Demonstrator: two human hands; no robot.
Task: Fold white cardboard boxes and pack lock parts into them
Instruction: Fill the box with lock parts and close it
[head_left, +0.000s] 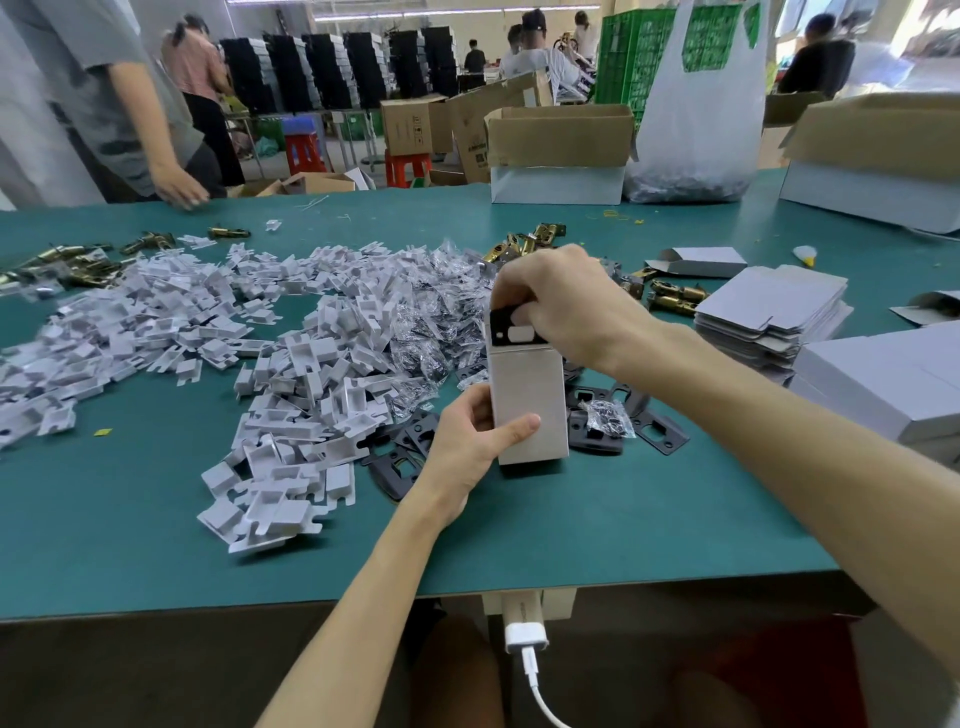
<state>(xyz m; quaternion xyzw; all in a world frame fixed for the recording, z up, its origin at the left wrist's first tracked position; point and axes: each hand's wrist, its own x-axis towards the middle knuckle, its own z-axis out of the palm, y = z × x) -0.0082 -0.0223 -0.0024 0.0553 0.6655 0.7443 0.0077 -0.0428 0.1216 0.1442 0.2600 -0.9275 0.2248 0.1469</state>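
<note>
while the left hand (470, 436) grips the upright white box (527, 405) on the table (623, 519), right hand (561, 306) pinches a black lock plate (511, 327) into its top; if plate catches the rim, box cld buckle or tip.

White cardboard box (530, 410): folded up, standing upright on end on the green bench (597, 525), top open. Black strike plate (511, 327) sticks halfway out of the open top, rounded slot visible, roughly upright. Flat unfolded box blanks (769, 312) stacked to the right, one part-folded blank (698, 261) lying beyond them. More black plates (654, 431) lie flat on the bench just right of the box base and others (400, 460) to its left. Bagged screw packs (421, 322) heaped behind-left of the box; one bag (608, 415) on the plates at right. White card inserts (291, 410) in a big loose pile left. Brass latch bolts (675, 299) scattered behind.
</note>
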